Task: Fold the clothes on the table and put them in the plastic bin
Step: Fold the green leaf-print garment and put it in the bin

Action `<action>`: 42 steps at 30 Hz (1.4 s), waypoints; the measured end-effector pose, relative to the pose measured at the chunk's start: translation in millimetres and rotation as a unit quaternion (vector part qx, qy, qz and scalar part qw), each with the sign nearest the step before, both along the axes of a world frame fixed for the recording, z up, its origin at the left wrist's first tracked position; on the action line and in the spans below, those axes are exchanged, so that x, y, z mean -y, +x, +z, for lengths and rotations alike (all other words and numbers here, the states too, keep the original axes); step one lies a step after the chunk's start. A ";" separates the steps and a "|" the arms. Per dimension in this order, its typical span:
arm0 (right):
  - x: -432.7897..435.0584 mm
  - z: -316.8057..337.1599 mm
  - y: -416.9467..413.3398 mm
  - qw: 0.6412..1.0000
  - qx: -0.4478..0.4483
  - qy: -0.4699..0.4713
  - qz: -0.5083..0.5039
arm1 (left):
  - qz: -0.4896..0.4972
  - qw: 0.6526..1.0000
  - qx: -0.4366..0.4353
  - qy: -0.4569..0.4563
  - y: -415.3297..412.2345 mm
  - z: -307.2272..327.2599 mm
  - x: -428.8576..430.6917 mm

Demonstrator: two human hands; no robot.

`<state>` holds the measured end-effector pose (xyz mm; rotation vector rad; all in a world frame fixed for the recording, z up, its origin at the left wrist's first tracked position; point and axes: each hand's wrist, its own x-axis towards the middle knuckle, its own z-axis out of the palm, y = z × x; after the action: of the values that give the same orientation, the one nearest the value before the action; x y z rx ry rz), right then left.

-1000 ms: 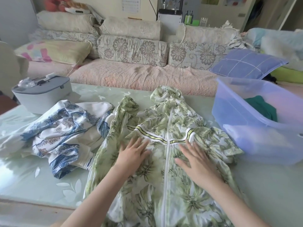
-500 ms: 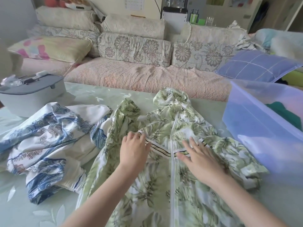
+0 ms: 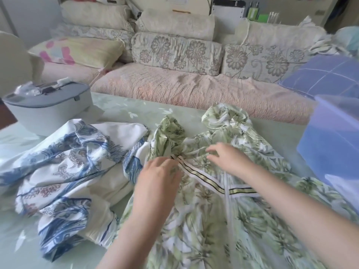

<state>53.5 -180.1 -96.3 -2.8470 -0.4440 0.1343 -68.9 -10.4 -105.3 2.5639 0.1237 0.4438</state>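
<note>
Green leaf-print jacket [image 3: 213, 220]; blue-and-white, seemingly floral garment [image 3: 73, 162].

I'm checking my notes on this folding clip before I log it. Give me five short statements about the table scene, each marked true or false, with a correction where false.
1. The left hand and the right hand are both on the green leaf-print jacket. True.
2. The plastic bin stands to the right of the jacket. True.
3. The jacket's zip is wide open. False: it is closed across the chest.
4. The blue-and-white garment lies folded inside the bin. False: it lies crumpled on the table, left of the jacket.
5. The grey lidded box sits on the sofa. False: it stands on the table, at the far left.
</note>
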 end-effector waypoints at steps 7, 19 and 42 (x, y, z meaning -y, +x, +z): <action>-65.8 0.1 56.6 0.994 -0.085 0.066 0.019 | 0.121 0.985 -0.120 -0.006 -13.4 -6.1 -40.9; -91.0 -14.7 87.8 0.957 0.151 0.223 -0.105 | 0.178 0.982 -0.025 -0.057 14.0 8.3 -56.1; -199.7 -7.0 128.3 0.949 -0.120 0.222 -0.190 | 0.121 0.984 -0.069 -0.111 16.9 4.5 -73.5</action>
<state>181.8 19.5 -103.3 -2.3757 0.1191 0.2639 -52.0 63.1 -100.8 2.3660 0.5109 0.3212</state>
